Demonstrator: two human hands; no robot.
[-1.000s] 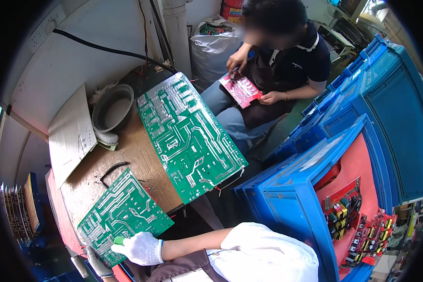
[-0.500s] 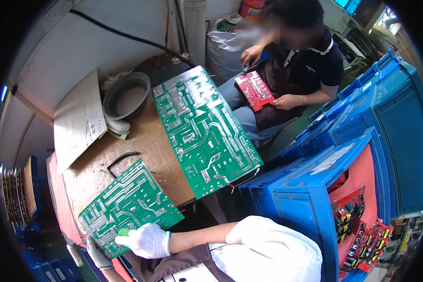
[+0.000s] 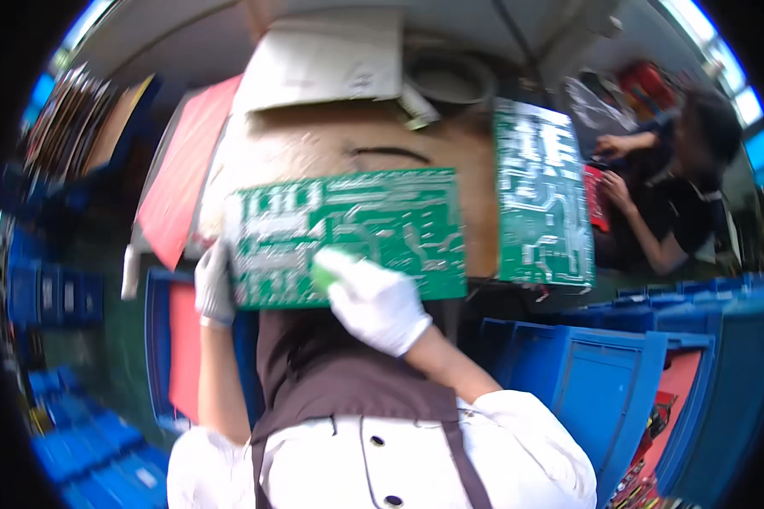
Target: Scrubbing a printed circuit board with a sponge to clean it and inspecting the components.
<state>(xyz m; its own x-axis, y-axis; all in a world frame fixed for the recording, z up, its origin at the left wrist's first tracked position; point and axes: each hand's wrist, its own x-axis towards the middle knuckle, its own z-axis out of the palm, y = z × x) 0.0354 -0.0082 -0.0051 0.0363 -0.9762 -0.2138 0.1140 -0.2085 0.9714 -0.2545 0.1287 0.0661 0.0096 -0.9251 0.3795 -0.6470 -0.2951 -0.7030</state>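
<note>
Table point(image 3: 314, 140), mid-frame: a circuit board point(image 3: 386, 233) is gripped by left fingers point(image 3: 219, 256).
Blurred green tool point(image 3: 323, 268), apparently, held by right fingers point(image 3: 348, 273); steadiness needed.

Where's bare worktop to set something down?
Mainly left of the black strip, between the white panel and the held green board; also a narrow gap between that board and the second green board. Crowded: the far edge, with panel and grey basin.
</note>
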